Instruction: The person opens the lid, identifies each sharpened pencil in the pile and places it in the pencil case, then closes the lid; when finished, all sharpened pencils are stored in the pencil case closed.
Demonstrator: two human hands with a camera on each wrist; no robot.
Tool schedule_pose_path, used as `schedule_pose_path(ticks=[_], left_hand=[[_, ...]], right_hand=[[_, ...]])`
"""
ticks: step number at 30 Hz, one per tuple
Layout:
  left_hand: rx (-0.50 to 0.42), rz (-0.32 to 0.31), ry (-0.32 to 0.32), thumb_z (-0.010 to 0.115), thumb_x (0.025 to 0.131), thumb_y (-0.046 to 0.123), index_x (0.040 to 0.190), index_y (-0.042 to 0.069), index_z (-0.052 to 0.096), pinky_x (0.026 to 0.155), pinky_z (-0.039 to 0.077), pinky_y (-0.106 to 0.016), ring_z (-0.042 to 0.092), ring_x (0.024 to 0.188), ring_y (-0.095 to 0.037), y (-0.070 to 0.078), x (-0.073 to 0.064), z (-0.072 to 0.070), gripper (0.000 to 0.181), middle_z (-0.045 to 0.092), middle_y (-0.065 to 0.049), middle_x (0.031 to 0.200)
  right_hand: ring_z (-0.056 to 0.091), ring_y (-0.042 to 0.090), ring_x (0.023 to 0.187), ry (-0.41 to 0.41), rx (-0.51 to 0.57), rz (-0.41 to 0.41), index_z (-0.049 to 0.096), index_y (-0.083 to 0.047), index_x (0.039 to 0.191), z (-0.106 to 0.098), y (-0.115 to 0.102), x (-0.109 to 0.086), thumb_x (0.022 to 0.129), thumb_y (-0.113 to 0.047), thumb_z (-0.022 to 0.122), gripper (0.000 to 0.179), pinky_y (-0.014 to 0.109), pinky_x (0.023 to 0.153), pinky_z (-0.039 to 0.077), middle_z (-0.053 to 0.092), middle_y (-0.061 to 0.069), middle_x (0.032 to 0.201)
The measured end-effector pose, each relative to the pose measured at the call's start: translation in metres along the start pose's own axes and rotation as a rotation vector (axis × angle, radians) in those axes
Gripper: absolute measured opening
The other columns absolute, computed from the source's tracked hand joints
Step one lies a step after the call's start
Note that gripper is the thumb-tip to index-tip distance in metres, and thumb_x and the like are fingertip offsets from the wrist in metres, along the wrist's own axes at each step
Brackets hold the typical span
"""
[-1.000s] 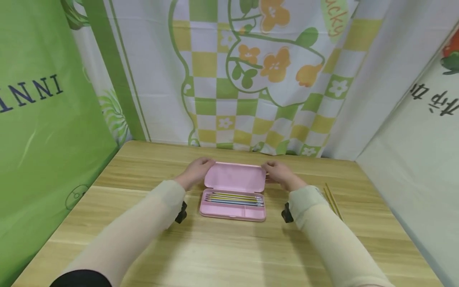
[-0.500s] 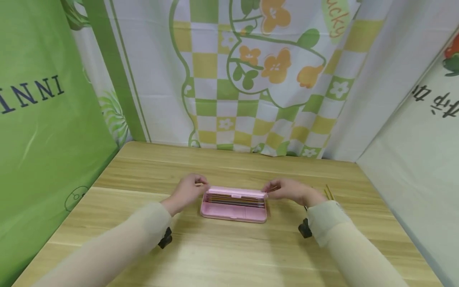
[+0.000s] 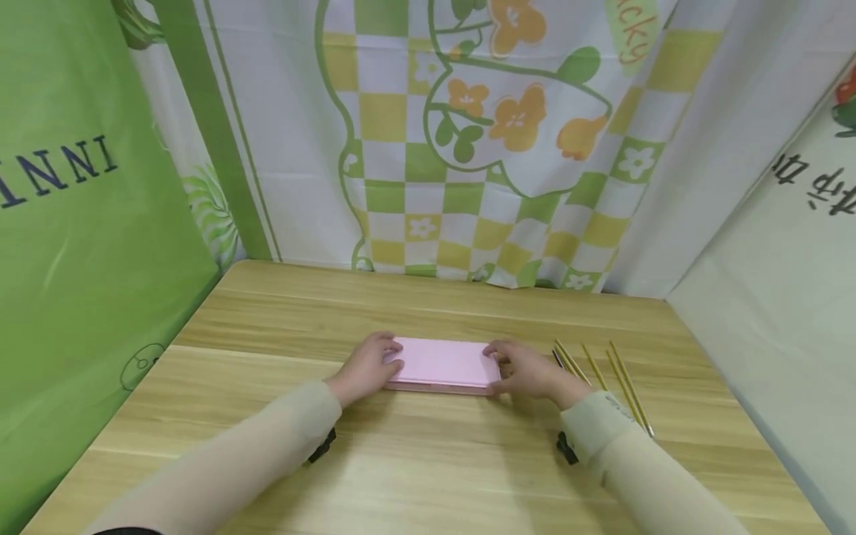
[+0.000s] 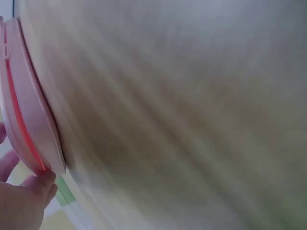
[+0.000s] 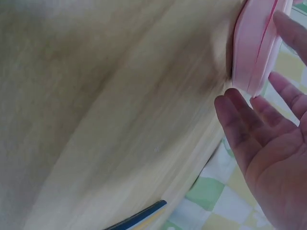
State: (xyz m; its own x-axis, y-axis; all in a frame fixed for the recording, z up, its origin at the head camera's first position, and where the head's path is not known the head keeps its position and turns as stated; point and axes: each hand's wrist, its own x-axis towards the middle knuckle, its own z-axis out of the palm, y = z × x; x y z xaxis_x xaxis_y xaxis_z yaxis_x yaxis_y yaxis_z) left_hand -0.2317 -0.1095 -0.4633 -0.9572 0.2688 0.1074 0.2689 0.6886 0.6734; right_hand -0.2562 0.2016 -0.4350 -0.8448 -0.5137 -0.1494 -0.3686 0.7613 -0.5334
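Note:
A pink pencil case (image 3: 441,361) lies lid down on the wooden table; the pencils inside are hidden. In the left wrist view a reddish seam (image 4: 21,120) runs between lid and base. My left hand (image 3: 364,367) holds the case's left end, with bent fingers on the lid and around the corner. At the right end, my right hand (image 3: 524,369) touches the lid and front corner. Its fingers (image 5: 240,124) are fairly straight and spread in the right wrist view, some standing beyond the end of the case.
Several yellow pencils (image 3: 594,366) lie loose to the right, by the right wrist. A dark pencil (image 5: 139,215) shows low in the right wrist view. The table (image 3: 428,468) ends at a patterned curtain (image 3: 421,186) behind, with a green cloth (image 3: 87,260) at left.
The lid has swung down from upright over the pencils and base. Both hands have come from the lid's upper corners down to the ends of the case, which sits slightly farther back.

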Motion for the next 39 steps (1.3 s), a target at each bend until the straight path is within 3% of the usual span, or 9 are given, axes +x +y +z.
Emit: schedule_pose_path(ticks=[6,17,27,33,36,39], left_hand=[[0.029,-0.001,-0.059,0.069,0.099,0.014,0.134,-0.010,0.061,0.119,0.028,-0.054,0.038,0.144,-0.046,0.003,0.003,0.002,0.044,0.041,-0.032,0.154],[0.014,0.048,-0.079,0.065,0.101,0.011,0.140,-0.012,0.053,0.120,0.025,-0.056,0.031,0.147,-0.048,0.003,0.005,0.013,0.046,0.035,-0.033,0.156],[0.000,0.027,-0.138,0.065,0.100,0.009,0.143,-0.011,0.051,0.120,0.025,-0.057,0.031,0.147,-0.049,-0.014,0.017,0.000,0.049,0.031,-0.034,0.158],[-0.003,-0.007,-0.161,0.070,0.100,0.028,0.147,-0.008,0.049,0.121,0.022,-0.058,0.025,0.149,-0.048,-0.014,0.017,-0.001,0.063,0.027,-0.032,0.161],[0.001,0.018,-0.160,0.067,0.100,0.038,0.150,-0.005,0.046,0.121,0.021,-0.058,0.023,0.151,-0.046,-0.012,0.016,-0.006,0.069,0.026,-0.029,0.163],[0.034,0.110,-0.165,0.066,0.099,0.041,0.152,-0.004,0.044,0.121,0.021,-0.058,0.022,0.152,-0.045,-0.009,0.009,-0.017,0.073,0.026,-0.028,0.164]], right_hand=[[0.059,0.039,0.121,0.021,-0.023,-0.022,0.058,0.003,0.138,0.003,-0.001,0.001,0.084,-0.027,0.088,0.068,0.055,0.104,0.046,0.054,0.025,0.139],[0.058,0.043,0.122,0.032,-0.148,-0.037,0.062,0.004,0.133,0.002,-0.001,0.003,0.084,-0.023,0.088,0.062,0.058,0.106,0.045,0.056,0.028,0.138],[0.046,0.049,0.136,0.040,-0.179,-0.068,0.057,0.002,0.140,0.016,-0.003,0.010,0.092,-0.027,0.081,0.061,0.060,0.112,0.037,0.046,0.032,0.149],[0.044,0.051,0.137,0.009,-0.195,-0.072,0.053,0.001,0.144,0.010,-0.007,0.009,0.095,-0.033,0.077,0.064,0.062,0.112,0.037,0.041,0.033,0.152],[0.044,0.051,0.138,0.017,-0.234,-0.118,0.051,-0.001,0.148,0.005,-0.013,0.005,0.097,-0.037,0.073,0.065,0.062,0.111,0.038,0.040,0.032,0.154],[0.046,0.048,0.137,0.066,-0.337,-0.257,0.051,-0.003,0.149,0.004,-0.021,-0.001,0.098,-0.039,0.072,0.066,0.061,0.110,0.040,0.044,0.029,0.152]])
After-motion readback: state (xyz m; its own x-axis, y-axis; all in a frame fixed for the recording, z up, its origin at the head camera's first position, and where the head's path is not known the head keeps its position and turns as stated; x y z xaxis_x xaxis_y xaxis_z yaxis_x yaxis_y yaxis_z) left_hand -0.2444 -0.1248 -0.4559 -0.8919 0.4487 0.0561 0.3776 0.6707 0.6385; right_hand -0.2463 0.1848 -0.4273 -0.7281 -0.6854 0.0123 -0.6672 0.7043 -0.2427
